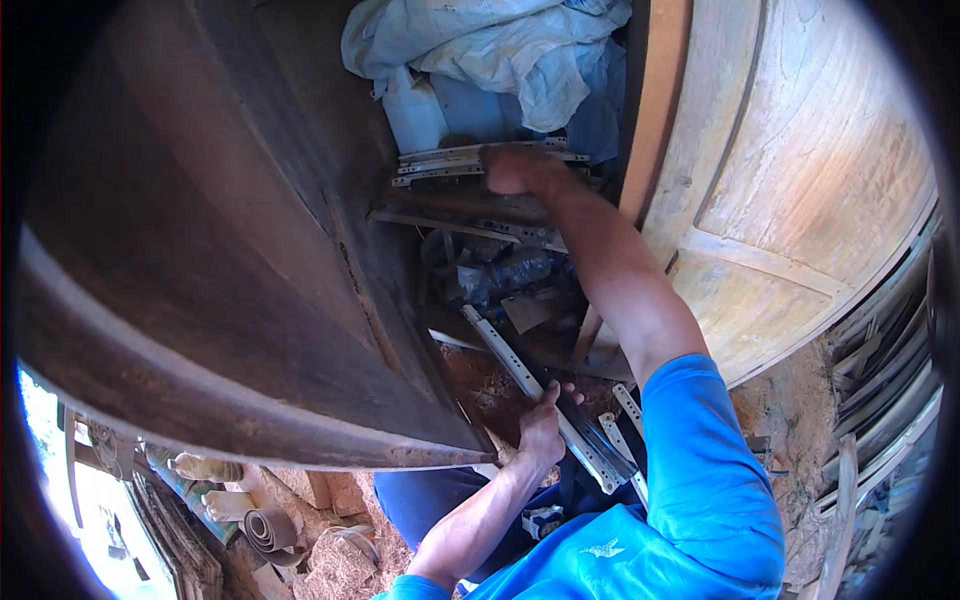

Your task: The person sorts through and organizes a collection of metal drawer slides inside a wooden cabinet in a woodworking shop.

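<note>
Rail (pixel 510 362) is gripped mid-length, prob. for balance, L hand (pixel 542 432) clamped on it, near end by lap (pixel 415 505). R hand (pixel 508 170) is placed at stack (pixel 440 163) in cab. (pixel 320 110); grip can't be told, blurred. Stack's laid lengthwise, prob. to save room.

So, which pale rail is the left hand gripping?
The long perforated rail slanting down rightward; the left hand grips it, touching no other pale rail.

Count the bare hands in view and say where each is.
2: the left hand near the blue shirt, gripping a metal rail; the right hand, blurred, at the stacked rails near the white sacking. No other hand shows.
</note>
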A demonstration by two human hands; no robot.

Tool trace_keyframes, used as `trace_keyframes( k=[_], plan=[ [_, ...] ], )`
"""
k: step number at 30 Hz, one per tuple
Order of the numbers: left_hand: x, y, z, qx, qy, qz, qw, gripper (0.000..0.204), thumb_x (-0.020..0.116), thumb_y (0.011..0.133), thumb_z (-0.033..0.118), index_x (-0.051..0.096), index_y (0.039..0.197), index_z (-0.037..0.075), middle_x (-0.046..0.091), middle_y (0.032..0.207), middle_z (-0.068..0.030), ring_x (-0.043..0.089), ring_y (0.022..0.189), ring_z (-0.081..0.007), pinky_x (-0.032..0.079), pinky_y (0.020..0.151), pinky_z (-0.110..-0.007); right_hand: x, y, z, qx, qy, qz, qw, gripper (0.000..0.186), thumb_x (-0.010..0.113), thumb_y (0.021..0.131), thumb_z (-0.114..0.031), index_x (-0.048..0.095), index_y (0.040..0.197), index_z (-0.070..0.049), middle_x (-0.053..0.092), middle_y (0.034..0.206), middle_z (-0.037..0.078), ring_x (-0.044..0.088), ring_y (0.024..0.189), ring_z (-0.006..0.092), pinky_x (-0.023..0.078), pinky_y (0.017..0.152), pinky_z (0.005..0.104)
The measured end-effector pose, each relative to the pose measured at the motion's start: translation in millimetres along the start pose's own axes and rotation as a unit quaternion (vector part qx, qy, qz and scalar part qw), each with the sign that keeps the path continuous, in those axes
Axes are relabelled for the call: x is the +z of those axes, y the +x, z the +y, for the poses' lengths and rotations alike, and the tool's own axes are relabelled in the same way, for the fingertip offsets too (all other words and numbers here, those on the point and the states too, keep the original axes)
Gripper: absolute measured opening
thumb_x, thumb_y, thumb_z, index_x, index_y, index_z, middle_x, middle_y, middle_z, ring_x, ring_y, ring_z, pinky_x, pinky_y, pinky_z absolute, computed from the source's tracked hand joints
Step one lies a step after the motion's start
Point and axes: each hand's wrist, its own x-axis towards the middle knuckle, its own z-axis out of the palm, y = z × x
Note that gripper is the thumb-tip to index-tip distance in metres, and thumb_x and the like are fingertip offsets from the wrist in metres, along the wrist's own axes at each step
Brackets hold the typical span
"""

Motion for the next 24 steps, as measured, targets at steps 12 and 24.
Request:
trace_keyframes(
  k=[12,24],
  plan=[
    [-41,24,15,0.008,0.023,-0.087,0.996,0.022,0.054,0.1,0.031,0.06,0.1,0.01,0.064,0.092,-0.0037,0.061,0.09,-0.0187,0.049,0.085,-0.035,-16,-232,-23,0.077,0.433,-0.135,0.888,0.03,0.057,0.097,-0.03,0.064,0.096,-0.001,0.065,0.071,0.007,0.063,0.059,0.015,0.053,0.058,0.0301],
    [-29,32,8,-0.012,0.115,-0.086,0.99,0.028,0.055,0.1,0.03,0.051,0.119,0.011,0.065,0.105,-0.0051,0.06,0.098,-0.0193,0.049,0.085,-0.038,117,-466,69,0.329,0.366,-0.132,0.86,0.027,0.067,0.083,-0.023,0.064,0.072,0.002,0.056,0.061,0.017,0.06,0.061,0.0202,0.045,0.057,0.0398]
  ],
)
